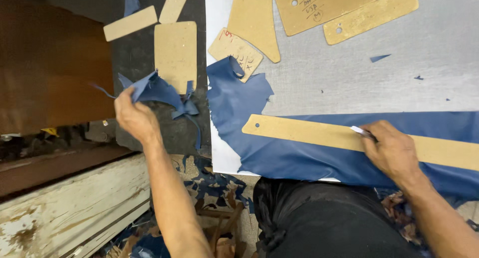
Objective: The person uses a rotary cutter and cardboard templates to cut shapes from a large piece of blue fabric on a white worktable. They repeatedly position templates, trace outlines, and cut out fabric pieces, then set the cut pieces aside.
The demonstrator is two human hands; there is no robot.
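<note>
A grey cutting board (349,78) covers the bench, with a dark mat (194,123) at its nine o'clock edge and blue offcuts on the floor below. At nine o'clock the left hand (133,116) pinches a ragged blue leather scrap (157,90) over the mat, just below a tan cardboard rectangle (175,53). At four o'clock the right hand (391,149), closed around a small white-tipped tool (360,131), presses on a long cardboard strip template (319,133) lying across the blue leather sheet (279,156); more cardboard patterns (319,8) sit at twelve.
</note>
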